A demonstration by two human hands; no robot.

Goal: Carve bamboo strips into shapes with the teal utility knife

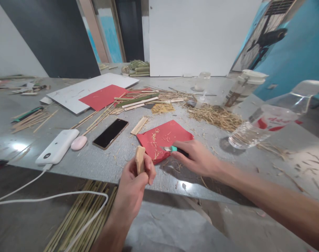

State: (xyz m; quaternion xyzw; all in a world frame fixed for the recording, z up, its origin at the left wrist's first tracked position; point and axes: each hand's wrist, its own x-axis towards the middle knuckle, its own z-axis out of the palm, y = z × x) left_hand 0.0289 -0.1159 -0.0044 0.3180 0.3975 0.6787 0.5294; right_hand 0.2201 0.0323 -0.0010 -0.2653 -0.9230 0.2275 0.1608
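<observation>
My left hand (pixel 134 185) is closed around a short piece of pale wood (pixel 140 159), its end sticking up above the fingers near the table's front edge. In my right hand (pixel 195 155) is a utility knife (pixel 174 149) with a teal tip and dark handle. Its blade points left, over a red sheet (pixel 170 134) strewn with fine curled shavings (pixel 154 138). The blade and the wood are apart. A flat wooden piece (pixel 139 126) lies just beyond the red sheet's left corner.
A phone (pixel 111 133), white power bank (pixel 57 146) with cable and pink case (pixel 79 143) lie left. Behind are thin sticks (pixel 138 99) and a white board (pixel 70 94). Right stand a plastic bottle (pixel 264 122), a cup (pixel 243 87) and straw-like shavings (pixel 217 117). Stalks (pixel 83 213) lie below.
</observation>
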